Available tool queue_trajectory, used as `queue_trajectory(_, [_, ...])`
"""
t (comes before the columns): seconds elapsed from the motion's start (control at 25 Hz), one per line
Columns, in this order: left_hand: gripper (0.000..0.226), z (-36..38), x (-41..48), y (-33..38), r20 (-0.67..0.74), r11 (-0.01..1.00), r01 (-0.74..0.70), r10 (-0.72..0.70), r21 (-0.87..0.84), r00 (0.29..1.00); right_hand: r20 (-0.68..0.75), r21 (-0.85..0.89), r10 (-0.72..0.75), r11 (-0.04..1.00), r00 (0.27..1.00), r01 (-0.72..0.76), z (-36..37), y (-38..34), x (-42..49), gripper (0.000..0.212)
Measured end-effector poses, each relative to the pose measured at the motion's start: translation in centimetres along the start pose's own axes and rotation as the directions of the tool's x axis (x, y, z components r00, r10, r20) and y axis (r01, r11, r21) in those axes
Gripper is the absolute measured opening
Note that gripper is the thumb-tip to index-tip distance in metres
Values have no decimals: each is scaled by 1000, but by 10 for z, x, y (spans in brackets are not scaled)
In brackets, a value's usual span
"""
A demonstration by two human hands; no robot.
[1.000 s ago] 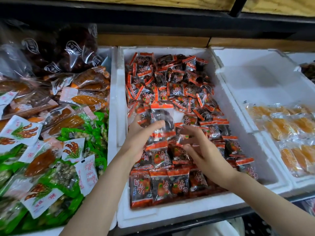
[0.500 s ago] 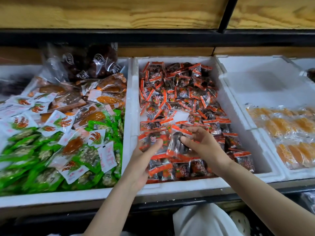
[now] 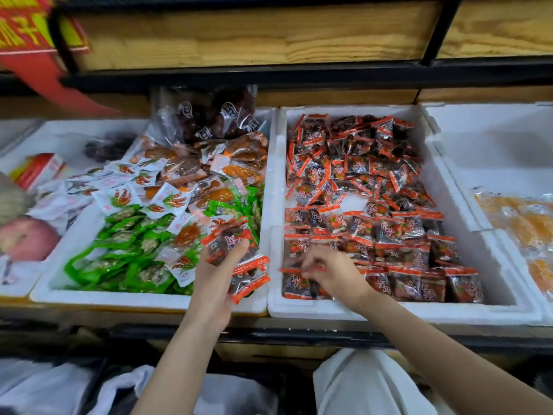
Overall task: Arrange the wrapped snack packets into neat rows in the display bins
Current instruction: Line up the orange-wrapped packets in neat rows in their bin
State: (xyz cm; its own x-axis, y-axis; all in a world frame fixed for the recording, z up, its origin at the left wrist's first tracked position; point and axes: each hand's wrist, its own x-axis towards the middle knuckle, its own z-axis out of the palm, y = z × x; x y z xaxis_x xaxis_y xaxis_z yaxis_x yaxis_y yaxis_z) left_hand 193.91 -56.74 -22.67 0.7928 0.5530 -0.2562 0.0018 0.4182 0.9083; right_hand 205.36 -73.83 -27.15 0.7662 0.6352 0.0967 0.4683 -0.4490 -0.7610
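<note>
While the front rows of the foam bin already sit tidy, the back half is a loose heap, so plenty is left. Left hand grips a stack of packets over the bin's left rim. Right hand, blurred, seems to pinch one packet in the front row. The packets are glossy, dark and red-edged.

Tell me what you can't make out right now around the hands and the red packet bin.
All in the head view:
The right hand is motion-blurred; whether it pinches a packet is unclear.
The stack in the left hand: count hidden by overlap and the fingers.
The front row beneath the right hand: covered by it.
The yellow packets: cut off by the right edge.
</note>
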Motion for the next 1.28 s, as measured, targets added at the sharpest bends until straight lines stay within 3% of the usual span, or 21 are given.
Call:
queue_trajectory(0.08, [47,-2,-3,-2,-1,1000,6,-6,-5,1000,203,-79,10,997,979,6,-3,10,-5,25])
queue_trajectory(0.16, [45,-1,-6,-5,6,1000,10,-10,-2,1000,314,-95,17,995,949,14,-10,13,-4,8])
queue_trajectory(0.2, [43,1,-7,-7,15,1000,11,-11,-2,1000,320,-99,9,995,947,24,-10,14,-3,11])
queue_trajectory(0.36, [40,5,-13,-13,53,1000,18,-17,-22,998,187,-181,93,982,978,-59,1,11,1,58])
queue_trajectory(0.52, [40,5,-18,-23,51,999,33,-31,-33,998,229,-204,96,978,969,-48,3,15,4,53])
queue_trajectory(0.6, [41,7,-20,-29,80,999,37,-34,-39,996,177,-177,71,983,982,-39,2,14,-1,43])
queue_trajectory(0.68, [39,10,-24,-36,120,998,48,-44,-30,992,8,-103,4,995,1000,-3,2,5,-12,33])
queue_trajectory(0.76, [39,13,-25,-44,148,999,45,-47,18,988,-91,148,-6,989,996,20,3,-16,-25,27])
queue_trajectory(0.84, [43,15,-25,-50,167,995,41,-56,89,984,7,395,29,918,1000,-30,1,-36,-34,30])
queue_trajectory(0.88, [44,16,-24,-51,177,992,40,-61,122,982,70,439,51,895,996,-77,-2,-41,-36,32])
queue_trajectory(1.04, [40,21,-25,-53,244,975,25,-80,222,966,222,504,141,830,965,-237,-21,-45,-42,7])
queue_trajectory(1.16, [49,28,-30,-59,276,984,52,-98,170,956,257,563,163,776,952,-285,-30,-40,-49,12])
queue_trajectory(1.28, [41,35,-31,-67,245,995,59,-76,77,967,289,621,157,720,944,-310,-35,-29,-56,10])
